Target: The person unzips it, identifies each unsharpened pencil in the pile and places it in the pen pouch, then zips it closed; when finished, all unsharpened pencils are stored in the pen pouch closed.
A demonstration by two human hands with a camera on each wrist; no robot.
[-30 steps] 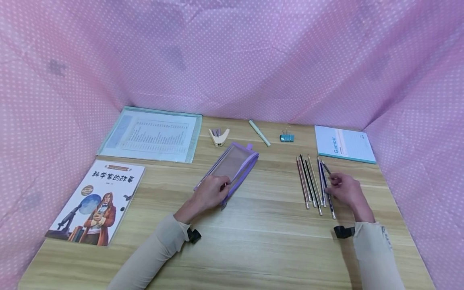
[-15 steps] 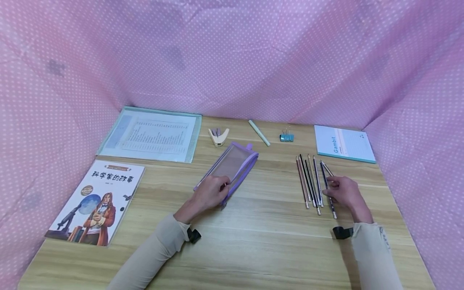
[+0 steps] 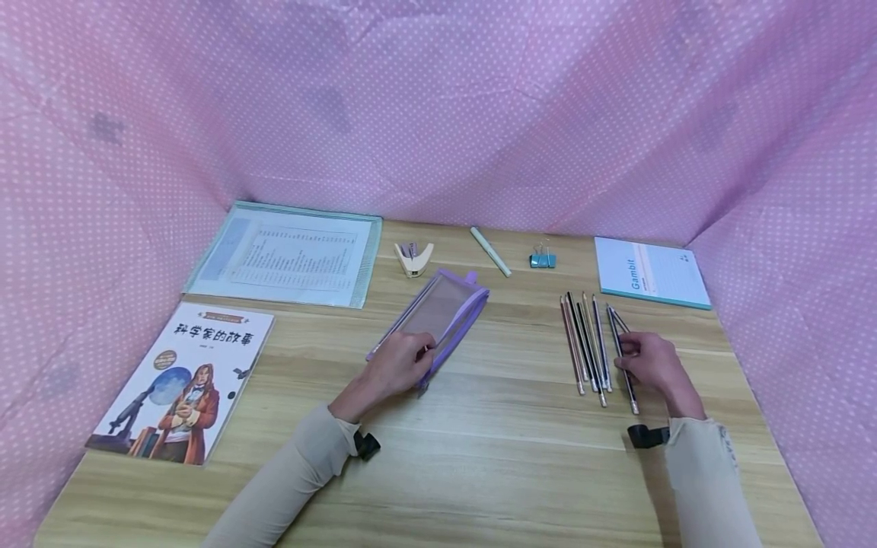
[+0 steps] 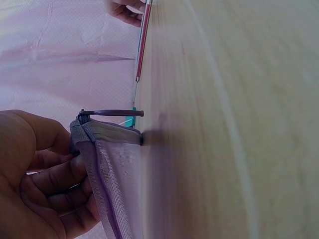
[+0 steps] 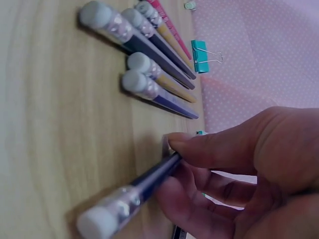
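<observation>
Right hand (image 3: 654,364) pinches a pencil (image 3: 622,358), mid-right; left hand (image 3: 397,364) grips the pouch (image 3: 438,312); upper-right notebook (image 3: 651,272) reads "Gambit".

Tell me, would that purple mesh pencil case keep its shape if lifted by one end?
Probably not. The purple mesh pencil case looks like soft netting with fabric edges, folding where the left hand pinches it, so it would likely sag. It looks see-through and empty, so probably very light, and unlikely to slip or roll.

I wear long beige sleeves on both arms, the cuffs ending at my wrists. A small black camera mount sits strapped under my left wrist (image 3: 366,444), another black one at my right wrist (image 3: 647,435). My hands are bare.
</observation>
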